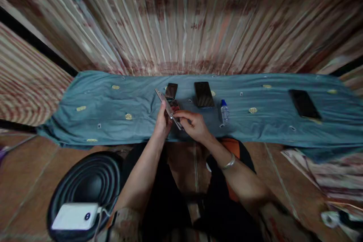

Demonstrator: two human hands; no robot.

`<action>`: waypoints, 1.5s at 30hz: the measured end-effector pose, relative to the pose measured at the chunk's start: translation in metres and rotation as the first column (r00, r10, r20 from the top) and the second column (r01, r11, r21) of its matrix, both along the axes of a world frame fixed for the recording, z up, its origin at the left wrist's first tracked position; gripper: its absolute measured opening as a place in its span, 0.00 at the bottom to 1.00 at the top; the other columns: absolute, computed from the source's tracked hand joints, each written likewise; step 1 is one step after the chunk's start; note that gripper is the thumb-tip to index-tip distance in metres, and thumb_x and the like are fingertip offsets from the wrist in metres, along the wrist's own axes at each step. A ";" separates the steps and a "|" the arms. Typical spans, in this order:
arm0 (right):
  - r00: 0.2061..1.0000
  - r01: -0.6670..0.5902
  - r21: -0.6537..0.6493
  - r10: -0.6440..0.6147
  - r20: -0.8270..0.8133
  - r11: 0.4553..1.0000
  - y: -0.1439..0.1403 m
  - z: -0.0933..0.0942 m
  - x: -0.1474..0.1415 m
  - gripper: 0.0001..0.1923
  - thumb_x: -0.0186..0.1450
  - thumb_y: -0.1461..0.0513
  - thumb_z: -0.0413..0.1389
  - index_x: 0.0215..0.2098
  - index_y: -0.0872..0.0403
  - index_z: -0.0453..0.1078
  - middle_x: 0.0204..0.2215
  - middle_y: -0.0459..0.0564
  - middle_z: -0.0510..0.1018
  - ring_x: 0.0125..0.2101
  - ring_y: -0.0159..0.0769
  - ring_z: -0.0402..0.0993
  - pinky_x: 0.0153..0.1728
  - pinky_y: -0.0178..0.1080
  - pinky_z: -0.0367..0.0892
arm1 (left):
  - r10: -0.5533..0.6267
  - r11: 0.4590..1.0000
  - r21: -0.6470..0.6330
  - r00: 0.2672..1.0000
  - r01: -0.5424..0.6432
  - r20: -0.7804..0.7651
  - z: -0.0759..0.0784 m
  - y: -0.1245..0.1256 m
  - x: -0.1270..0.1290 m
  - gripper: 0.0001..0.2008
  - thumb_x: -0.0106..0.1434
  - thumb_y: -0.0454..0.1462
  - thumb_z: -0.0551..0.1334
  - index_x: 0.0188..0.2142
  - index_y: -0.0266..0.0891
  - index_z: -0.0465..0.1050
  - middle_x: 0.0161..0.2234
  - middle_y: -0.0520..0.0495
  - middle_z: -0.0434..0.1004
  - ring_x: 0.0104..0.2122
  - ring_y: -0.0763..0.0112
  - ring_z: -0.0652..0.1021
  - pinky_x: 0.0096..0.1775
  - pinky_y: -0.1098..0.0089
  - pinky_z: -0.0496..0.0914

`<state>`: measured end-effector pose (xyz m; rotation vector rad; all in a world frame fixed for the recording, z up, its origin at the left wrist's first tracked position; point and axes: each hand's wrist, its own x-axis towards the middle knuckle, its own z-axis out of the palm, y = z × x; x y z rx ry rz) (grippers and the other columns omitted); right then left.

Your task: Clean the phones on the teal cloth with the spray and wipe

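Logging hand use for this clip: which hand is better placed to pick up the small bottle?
Right. The right hand is next to the small bottle on the blue cloth. The left hand grips the phone on the far side.

The thin flat panel (168, 109) gripped between the left hand (162, 124) and the right hand (195, 125) has a pale, smooth, metallic-looking face with a slight sheen. The cloth (119, 121) spread beneath is matt teal woven fabric, creased, with small yellow embroidered patches, while the three phones (203, 94) lying on it show glossy black glass faces and the small bottle (225, 112) is clear plastic with a blue cap. The bangle (228, 163) on the right wrist is polished metal, the floor tiles (22, 174) are smooth with a dull shine, and the power bank (74, 216) is matt white plastic.
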<state>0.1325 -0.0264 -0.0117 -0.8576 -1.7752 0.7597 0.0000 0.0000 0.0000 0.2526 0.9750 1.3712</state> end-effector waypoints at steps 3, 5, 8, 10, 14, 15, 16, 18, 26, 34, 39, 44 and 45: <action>0.999 -0.005 -0.009 0.005 0.035 1.000 -0.002 0.002 0.000 0.17 0.65 0.67 0.51 0.42 0.50 0.80 0.43 0.48 0.86 0.42 0.36 0.84 0.47 0.38 0.76 | 0.018 0.999 0.031 0.999 -0.019 0.031 -0.001 0.001 0.000 0.16 0.72 0.45 0.57 0.37 0.38 0.79 0.27 0.48 0.81 0.41 0.63 0.85 0.44 0.69 0.78; 0.998 -0.001 0.005 0.001 0.065 1.000 -0.003 0.002 -0.001 0.17 0.65 0.68 0.51 0.43 0.50 0.80 0.43 0.48 0.86 0.43 0.36 0.83 0.49 0.38 0.75 | 0.006 0.999 0.032 0.999 -0.007 0.038 -0.001 0.001 -0.001 0.18 0.73 0.46 0.56 0.38 0.38 0.79 0.30 0.46 0.83 0.43 0.62 0.85 0.45 0.67 0.78; 0.992 0.013 0.039 -0.018 0.122 0.999 -0.003 0.000 -0.004 0.17 0.65 0.67 0.51 0.45 0.50 0.80 0.46 0.50 0.86 0.48 0.38 0.83 0.53 0.40 0.74 | -0.058 0.998 0.007 0.998 0.058 0.037 -0.001 -0.001 -0.001 0.22 0.73 0.48 0.54 0.37 0.36 0.79 0.31 0.43 0.84 0.44 0.59 0.85 0.46 0.65 0.78; 0.986 0.026 0.053 -0.034 0.161 0.998 -0.002 -0.002 -0.005 0.17 0.67 0.66 0.51 0.47 0.50 0.80 0.49 0.51 0.85 0.51 0.38 0.81 0.57 0.42 0.73 | -0.099 0.995 0.011 0.994 0.099 0.039 -0.001 -0.003 0.000 0.22 0.72 0.49 0.54 0.37 0.35 0.80 0.31 0.42 0.84 0.45 0.58 0.85 0.46 0.66 0.78; 0.978 0.054 0.070 -0.067 0.196 0.996 0.000 -0.005 -0.004 0.18 0.68 0.66 0.51 0.51 0.52 0.79 0.53 0.54 0.83 0.55 0.40 0.79 0.60 0.45 0.71 | -0.086 0.994 0.071 0.996 0.084 0.015 -0.005 -0.004 0.003 0.18 0.69 0.47 0.60 0.35 0.35 0.80 0.29 0.45 0.84 0.43 0.61 0.85 0.44 0.69 0.78; 0.977 0.064 0.068 -0.076 0.200 0.996 0.001 -0.005 -0.003 0.18 0.68 0.65 0.51 0.52 0.53 0.79 0.54 0.55 0.82 0.55 0.40 0.79 0.60 0.45 0.71 | -0.075 0.994 0.083 0.997 0.074 0.010 -0.006 -0.003 0.003 0.17 0.68 0.47 0.61 0.35 0.35 0.80 0.29 0.45 0.84 0.42 0.62 0.85 0.44 0.69 0.78; 0.975 0.073 0.063 -0.084 0.207 0.995 0.001 -0.005 -0.003 0.19 0.69 0.65 0.51 0.53 0.53 0.78 0.55 0.55 0.81 0.56 0.41 0.78 0.61 0.46 0.71 | -0.071 0.993 0.090 0.997 0.071 0.006 -0.007 -0.003 0.004 0.16 0.67 0.47 0.62 0.34 0.35 0.79 0.29 0.46 0.84 0.41 0.63 0.85 0.44 0.70 0.77; 0.969 0.089 0.046 -0.097 0.225 0.995 0.002 -0.004 -0.001 0.19 0.70 0.65 0.51 0.55 0.52 0.77 0.57 0.54 0.80 0.57 0.41 0.77 0.61 0.47 0.70 | -0.084 0.992 0.095 0.996 0.083 0.007 -0.010 -0.004 0.004 0.15 0.65 0.46 0.64 0.35 0.36 0.80 0.29 0.46 0.84 0.41 0.64 0.85 0.45 0.71 0.77; 0.949 0.153 0.011 -0.150 0.277 0.988 0.008 -0.002 0.003 0.21 0.72 0.63 0.48 0.60 0.53 0.73 0.61 0.54 0.77 0.61 0.43 0.73 0.65 0.50 0.67 | -0.156 0.984 0.089 0.988 0.156 -0.010 -0.009 -0.010 0.007 0.11 0.67 0.42 0.63 0.39 0.36 0.80 0.37 0.46 0.86 0.46 0.65 0.83 0.50 0.71 0.75; 0.930 0.215 0.010 -0.208 0.302 0.976 0.016 -0.005 0.008 0.24 0.72 0.62 0.46 0.63 0.55 0.70 0.63 0.57 0.74 0.64 0.44 0.69 0.67 0.53 0.63 | -0.216 0.976 0.037 0.976 0.216 -0.005 -0.006 -0.017 0.013 0.16 0.70 0.40 0.59 0.52 0.36 0.79 0.42 0.45 0.86 0.52 0.63 0.81 0.57 0.68 0.71; 0.926 0.212 0.002 -0.202 0.319 0.977 0.016 -0.007 0.007 0.25 0.73 0.61 0.46 0.65 0.58 0.67 0.65 0.60 0.72 0.67 0.45 0.66 0.69 0.53 0.59 | -0.226 0.971 0.071 0.974 0.227 -0.018 -0.011 -0.017 0.013 0.16 0.67 0.41 0.62 0.51 0.36 0.79 0.46 0.43 0.85 0.56 0.60 0.79 0.59 0.66 0.70; 0.946 0.132 -0.017 -0.121 0.301 0.991 0.014 -0.005 0.005 0.24 0.72 0.63 0.46 0.65 0.57 0.68 0.65 0.58 0.72 0.66 0.43 0.67 0.68 0.50 0.61 | -0.153 0.983 0.097 0.988 0.155 -0.031 -0.010 -0.014 0.011 0.14 0.66 0.42 0.64 0.46 0.36 0.80 0.46 0.43 0.85 0.55 0.61 0.80 0.58 0.68 0.71; 0.950 0.124 -0.019 -0.113 0.292 0.992 0.014 -0.004 0.005 0.24 0.72 0.63 0.47 0.64 0.56 0.69 0.65 0.58 0.72 0.65 0.43 0.68 0.67 0.50 0.62 | -0.142 0.985 0.097 0.989 0.144 -0.031 -0.010 -0.014 0.010 0.14 0.66 0.42 0.64 0.45 0.36 0.80 0.45 0.44 0.85 0.54 0.61 0.80 0.57 0.68 0.71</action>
